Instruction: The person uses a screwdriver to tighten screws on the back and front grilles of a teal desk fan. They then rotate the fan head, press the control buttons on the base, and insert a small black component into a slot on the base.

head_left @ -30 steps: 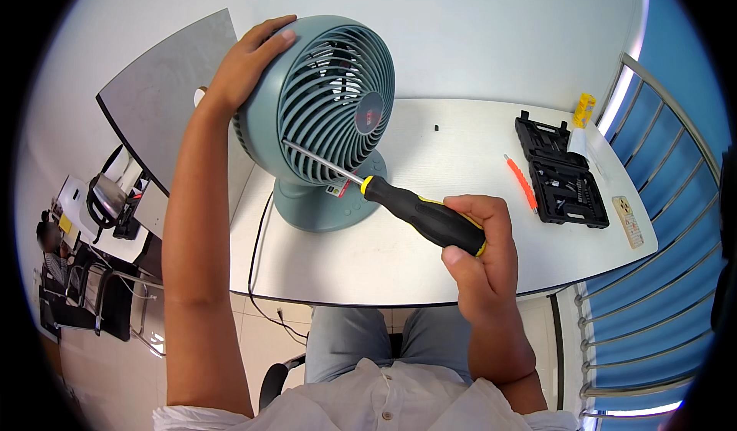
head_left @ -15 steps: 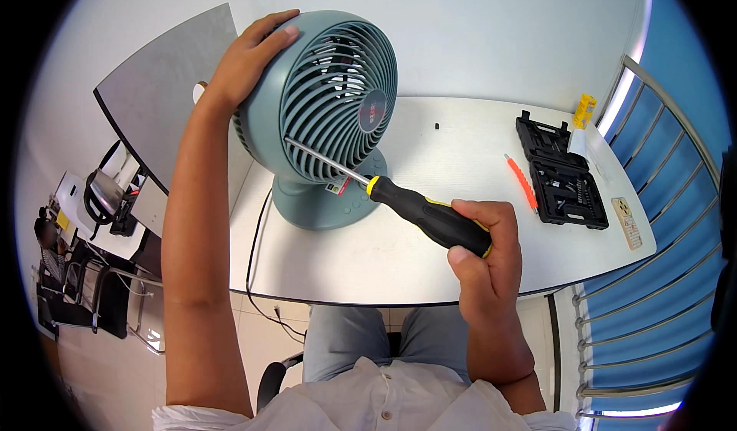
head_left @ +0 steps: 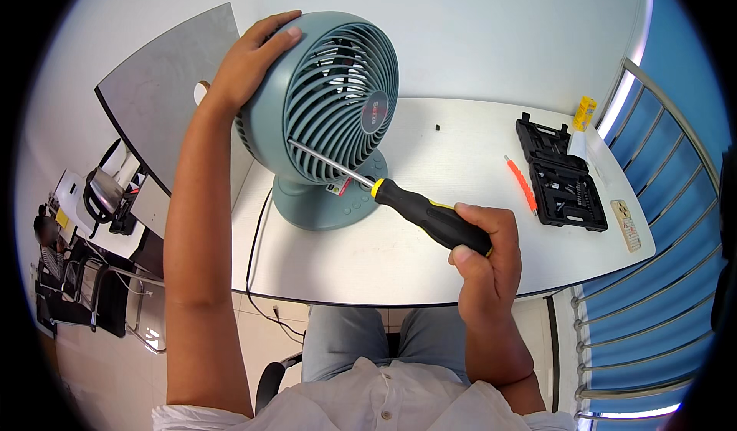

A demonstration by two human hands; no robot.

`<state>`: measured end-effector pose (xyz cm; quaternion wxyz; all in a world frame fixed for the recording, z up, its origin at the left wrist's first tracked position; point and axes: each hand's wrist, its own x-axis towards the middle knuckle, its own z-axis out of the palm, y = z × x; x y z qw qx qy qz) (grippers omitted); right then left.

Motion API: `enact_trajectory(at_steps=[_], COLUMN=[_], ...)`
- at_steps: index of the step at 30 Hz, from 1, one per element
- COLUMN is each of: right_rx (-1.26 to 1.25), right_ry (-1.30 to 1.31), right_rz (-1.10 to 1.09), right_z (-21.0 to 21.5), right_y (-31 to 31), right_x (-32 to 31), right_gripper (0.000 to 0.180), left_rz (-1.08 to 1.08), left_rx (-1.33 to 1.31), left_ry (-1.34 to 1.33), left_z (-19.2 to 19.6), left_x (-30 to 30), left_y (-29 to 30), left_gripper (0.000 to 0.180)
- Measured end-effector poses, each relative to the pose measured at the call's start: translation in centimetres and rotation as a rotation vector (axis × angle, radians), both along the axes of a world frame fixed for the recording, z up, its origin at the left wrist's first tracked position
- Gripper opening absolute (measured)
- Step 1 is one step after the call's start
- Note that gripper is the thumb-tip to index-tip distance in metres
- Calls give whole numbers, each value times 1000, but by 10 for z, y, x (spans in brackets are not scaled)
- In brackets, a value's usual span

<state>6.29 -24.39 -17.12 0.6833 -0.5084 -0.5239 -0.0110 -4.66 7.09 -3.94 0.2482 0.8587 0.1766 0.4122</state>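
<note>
A grey-green desk fan (head_left: 265,124) stands on the white table, its round head tilted and its grille (head_left: 330,116) turned to the right. My left hand (head_left: 249,66) is laid over the upper left of the fan's head, gripping its housing. In my right hand (head_left: 491,266) is a screwdriver (head_left: 430,220) with a black and yellow handle, my fingers closed round the handle's end. Its metal shaft slants up to the left across the front of the grille. The tip meets the grille's left edge; whether it sits in a gap there, I cannot tell.
At the table's right lie an open black tool case (head_left: 564,189), an orange-handled tool (head_left: 522,185), a yellow box (head_left: 584,114) and a power strip (head_left: 626,224). A tiny black piece (head_left: 437,127) lies behind. A grey panel (head_left: 173,85) rises at left; the fan's cord (head_left: 252,254) hangs over the front edge.
Very little differs. The screwdriver and its tip sit a touch farther right in the picture, and both hands keep their hold.
</note>
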Motion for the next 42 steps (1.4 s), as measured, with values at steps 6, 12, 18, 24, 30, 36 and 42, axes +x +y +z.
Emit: enact_trajectory(at_steps=[6,12,18,24,30,36,42], right_rx=[-23,-39,-101,-81,-50,-49,-43], right_ry=[68,126,335,363,398,410,414], right_rz=[16,-31,-38,-22,-4,9,23], right_z=[0,0,3,0,-9,-8,-8], right_y=[-2,-3,-4,-2,0,0,-1], right_x=[-5,-14,-20,-12,-4,-3,-4], right_gripper=[32,34,38,37,38,37,40], left_rz=[6,36,55,56,92,112,86], left_rx=[-3,8,42,75,101,115,121], left_ry=[-1,-17,-34,-64,-93,-100,-115], left_z=[0,-1,-2,-5,-8,-9,-9], left_x=[0,1,1,2,4,4,2], left_y=[-2,-4,-7,-8,-10,-12,-11], left_gripper=[56,56,57,58,58,57,56])
